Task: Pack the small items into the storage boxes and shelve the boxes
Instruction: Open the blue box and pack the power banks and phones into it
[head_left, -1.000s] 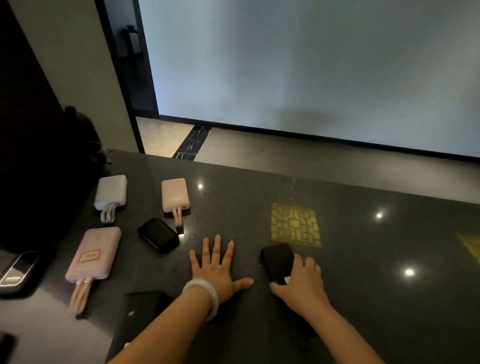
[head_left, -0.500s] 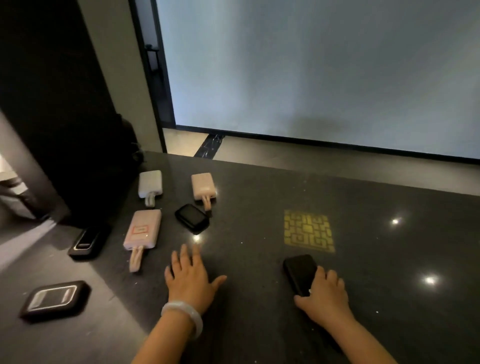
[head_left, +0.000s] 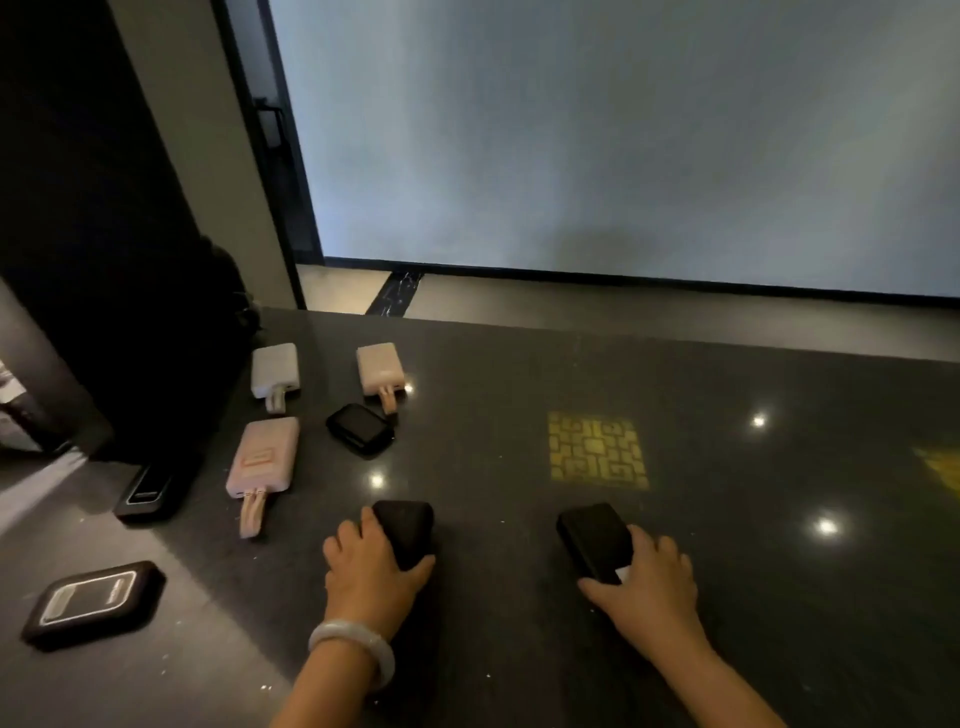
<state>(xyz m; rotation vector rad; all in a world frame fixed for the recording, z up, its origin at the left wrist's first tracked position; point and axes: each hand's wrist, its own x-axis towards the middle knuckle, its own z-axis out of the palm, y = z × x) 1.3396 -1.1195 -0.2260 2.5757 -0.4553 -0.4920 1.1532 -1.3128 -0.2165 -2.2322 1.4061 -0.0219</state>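
On the dark stone counter (head_left: 727, 597) my left hand (head_left: 371, 569), with a pale bangle at the wrist, grips a black power bank (head_left: 408, 527) between thumb and fingers. My right hand (head_left: 647, 587) holds a second black power bank (head_left: 595, 535) lying flat. Further back lie a white power bank (head_left: 275, 369), a small pink one (head_left: 380, 368), a larger pink one (head_left: 265, 457) with a strap, and a black rounded case (head_left: 358, 428). No storage box is in view.
Two black devices with silver faces lie at the left, one near the front edge (head_left: 93, 603) and one by a dark panel (head_left: 153, 488). A dark bulky shape (head_left: 156, 312) stands at the counter's left. A yellow patterned light patch (head_left: 597, 449) marks the counter.
My left hand went from lying flat on the counter to gripping a black power bank. The view swung left, bringing the two silver-faced devices into sight. My right hand stays on its power bank.
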